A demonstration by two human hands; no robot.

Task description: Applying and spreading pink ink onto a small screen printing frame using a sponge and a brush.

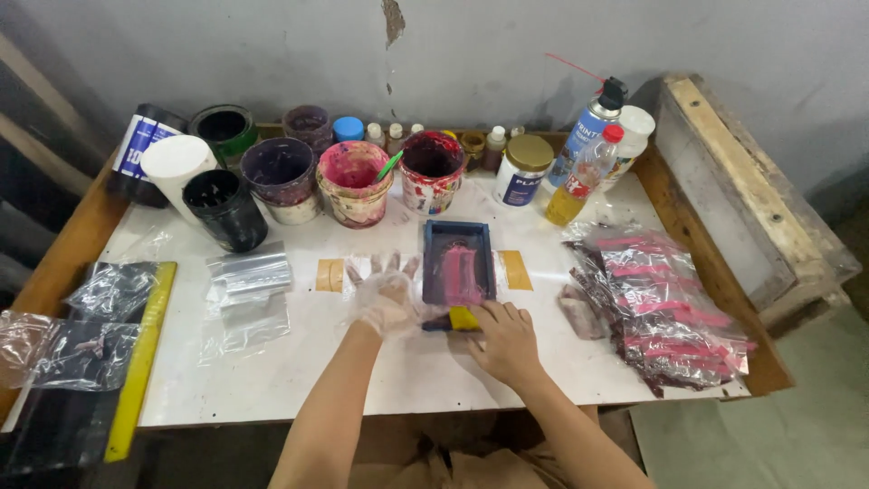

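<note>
— Pink and dark ink coats the small blue-framed screen (458, 263) lying flat near the middle of the white table (434, 371). What stands behind it?

— Along the far edge, a row of open ink pots: a black tub (225, 209), a purple-stained one (278, 174), a pink-smeared pot (354, 181) with a green stick in it, and a red-stained pot (431, 168). Toward the far right corner stand a white jar with a gold lid (522, 169), a blue spray can (588, 127) and a yellow-filled bottle with a red cap (584, 177).

— And the packages?

— A heap of clear bags with pink and dark contents (665, 308) fills the right edge. Empty clear bags (246, 285) lie left of centre, more at the left edge beside a yellow ruler (143, 358).

— Open room?

— Bare white surface along the near edge, both sides of the arms.

— The hands?

— The left hand (387, 294), in a thin clear glove, lies flat with fingers spread, touching the screen's left side and gripping nothing. The right hand (503, 340), bare, curls over a yellow-handled squeegee (462, 318) at the screen's near edge, gripping it.
</note>
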